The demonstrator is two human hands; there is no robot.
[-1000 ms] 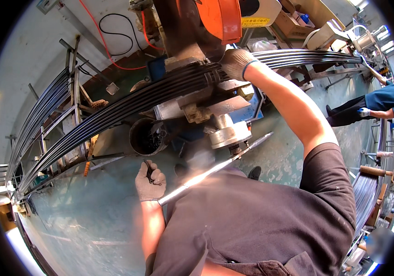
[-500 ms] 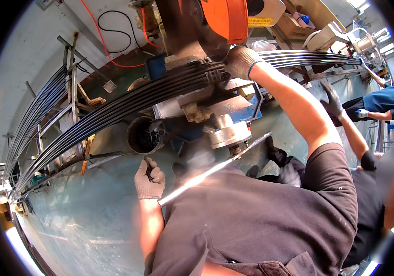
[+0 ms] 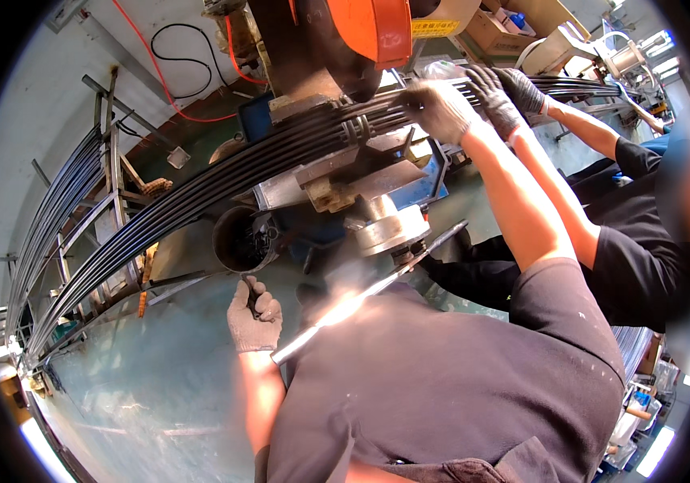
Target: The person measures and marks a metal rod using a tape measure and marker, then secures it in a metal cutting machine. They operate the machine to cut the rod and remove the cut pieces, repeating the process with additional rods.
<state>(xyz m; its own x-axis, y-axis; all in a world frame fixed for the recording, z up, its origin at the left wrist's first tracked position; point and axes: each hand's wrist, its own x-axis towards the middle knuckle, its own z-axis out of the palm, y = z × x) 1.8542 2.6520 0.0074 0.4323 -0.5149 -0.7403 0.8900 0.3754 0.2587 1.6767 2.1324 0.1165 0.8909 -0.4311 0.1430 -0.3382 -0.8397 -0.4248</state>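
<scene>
The gloved left hand (image 3: 254, 315) is closed in a fist around a thin dark handle (image 3: 250, 291) that rises just out of its grip, low in the view beside the person's dark shirt. The gloved right hand (image 3: 439, 109) reaches far up and forward, fingers curled down over the top of the long curved stack of black steel leaf-spring blades (image 3: 200, 193); it presses on the stack rather than wrapping fully round it. That stack arches across the scene from the lower left to the upper right, so the right hand rests on its upper stretch while the left hand sits well below it, apart from the steel. Just beside the right hand, a co-worker's gloved hands (image 3: 506, 95) lie on the same stack. Under the blades sits a grey metal clamp fixture (image 3: 345, 173) with a round silver-coloured disc (image 3: 391, 229) beneath it, and an orange machine housing (image 3: 373, 28) hangs above. A long shiny steel rod (image 3: 369, 294) slants between left hand and disc.
</scene>
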